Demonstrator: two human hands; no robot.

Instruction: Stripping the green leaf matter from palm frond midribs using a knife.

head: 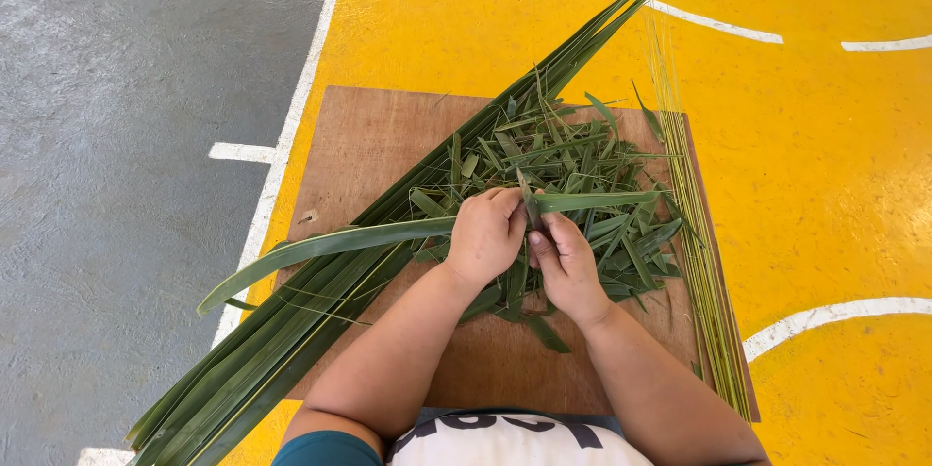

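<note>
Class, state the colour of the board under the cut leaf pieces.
Brown, seen in the head view: the board.

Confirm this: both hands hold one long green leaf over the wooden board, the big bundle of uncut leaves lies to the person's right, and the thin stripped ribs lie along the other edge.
Wrong on one count. The head view shows the bundle of uncut leaves on the person's left, not right. The left hand and right hand do hold one long leaf over the wooden board, and the thin ribs lie along the right edge.

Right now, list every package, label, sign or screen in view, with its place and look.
No packages, labels, signs or screens.
Nearest things: white painted floor lines on the grey and yellow floor.
Dark print on the person's white shirt, bottom edge, mostly cut off.
</note>
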